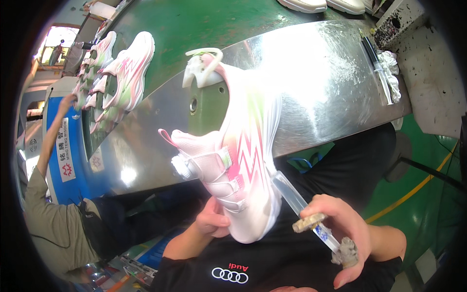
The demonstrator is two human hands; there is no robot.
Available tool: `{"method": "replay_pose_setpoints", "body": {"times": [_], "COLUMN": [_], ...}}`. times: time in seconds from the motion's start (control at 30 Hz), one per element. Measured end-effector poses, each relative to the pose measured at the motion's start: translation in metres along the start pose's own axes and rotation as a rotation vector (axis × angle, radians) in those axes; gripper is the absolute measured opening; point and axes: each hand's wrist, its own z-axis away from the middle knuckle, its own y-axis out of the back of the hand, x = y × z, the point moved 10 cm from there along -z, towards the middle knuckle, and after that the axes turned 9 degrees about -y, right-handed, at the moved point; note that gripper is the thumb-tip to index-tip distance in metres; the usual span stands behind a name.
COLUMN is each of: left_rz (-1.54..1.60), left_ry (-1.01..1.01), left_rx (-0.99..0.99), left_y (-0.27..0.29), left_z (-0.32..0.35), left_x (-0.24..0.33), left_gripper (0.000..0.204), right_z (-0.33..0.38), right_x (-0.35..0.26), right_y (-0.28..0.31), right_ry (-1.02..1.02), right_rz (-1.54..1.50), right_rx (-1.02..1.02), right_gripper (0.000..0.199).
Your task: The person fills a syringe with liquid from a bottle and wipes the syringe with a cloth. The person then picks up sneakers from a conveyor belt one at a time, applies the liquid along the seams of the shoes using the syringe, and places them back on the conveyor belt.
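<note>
The green floor (204, 27) spreads under everything, and over it stands my shiny, scuffed metal table (311, 124). On my left a co-worker (61, 233) stretches an arm toward a row of pink and white shoes (130, 73). In front of me, at the near edge of the table, is one pink and white shoe (260, 155), tilted on its side, heel away from me and toe toward my body; I can't tell whether its heel touches the metal. A green form (212, 107) fills its opening. My right hand (345, 224) is curled around a clear syringe (290, 194), whose front end points at the edge of the sole; I can't tell if it touches there. My left hand (212, 220) is clamped on the toe, thumb along the side. A white plastic piece (199, 73) sits at the heel, crumpled white tissue (390, 63) lies at the table's right end, and a white dial (181, 166) juts from the tongue. Smallest are two greyish lumps (345, 253) stuck on the syringe.
</note>
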Motion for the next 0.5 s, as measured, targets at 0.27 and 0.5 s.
{"method": "replay_pose_setpoints", "body": {"times": [0.27, 0.5], "left_rz": [0.177, -0.023], "left_ry": [0.204, 0.224], "left_rx": [-0.259, -0.277], "left_y": [-0.036, -0.058], "left_z": [-0.034, -0.062], "left_x": [-0.039, -0.057], "left_gripper": [0.067, 0.052], "right_z": [0.037, 0.071], "right_x": [-0.03, -0.055], "right_y": [-0.005, -0.002], "right_ry": [-0.143, -0.083], "right_rz": [0.179, 0.345], "right_rx": [0.03, 0.135], "right_gripper": [0.094, 0.09]}}
